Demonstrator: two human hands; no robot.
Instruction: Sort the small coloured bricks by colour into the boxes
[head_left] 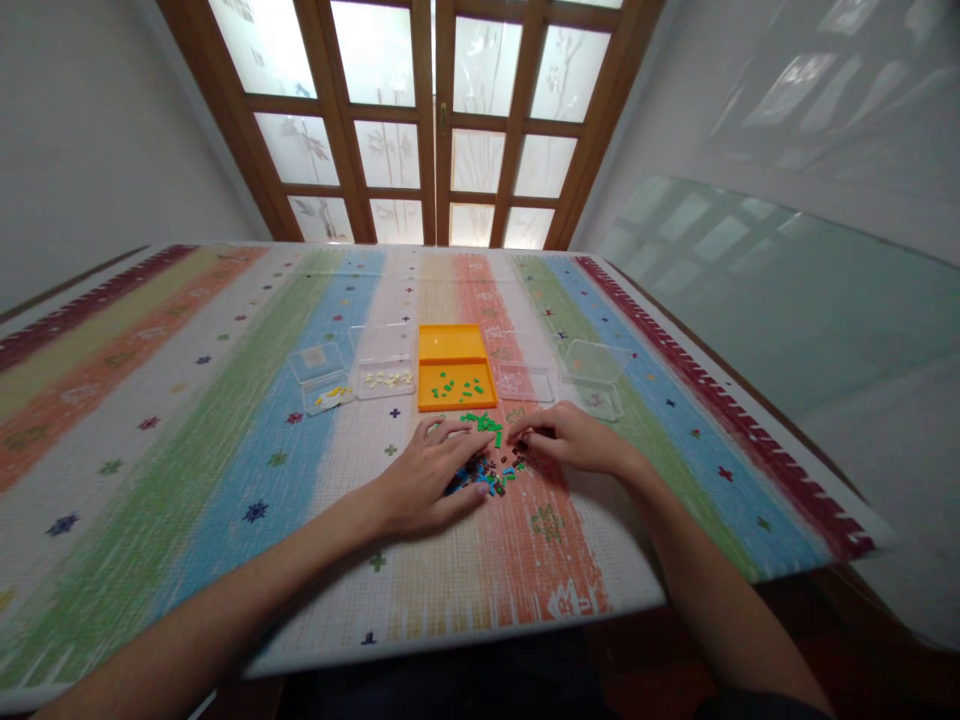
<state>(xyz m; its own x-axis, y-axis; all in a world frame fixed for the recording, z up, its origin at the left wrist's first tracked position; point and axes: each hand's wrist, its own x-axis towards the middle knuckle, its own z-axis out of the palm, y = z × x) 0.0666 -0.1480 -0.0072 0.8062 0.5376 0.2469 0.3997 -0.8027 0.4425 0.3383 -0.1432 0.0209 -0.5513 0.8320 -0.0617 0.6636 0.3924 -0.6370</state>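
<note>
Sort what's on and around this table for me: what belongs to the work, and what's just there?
In the work:
- left hand and right hand
- mixed little pieces by the fingers
- orange case, green pieces inside
- four see-through boxes, probably; two hold cream or yellow pieces

Just there:
- striped tablecloth, under everything
- glazed doors behind

Worktop [360,590] under a striped, patterned cloth, open orange case [453,346] holding green pieces, clear lidded boxes either side, loose pile of small coloured pieces [491,470] in front
</note>
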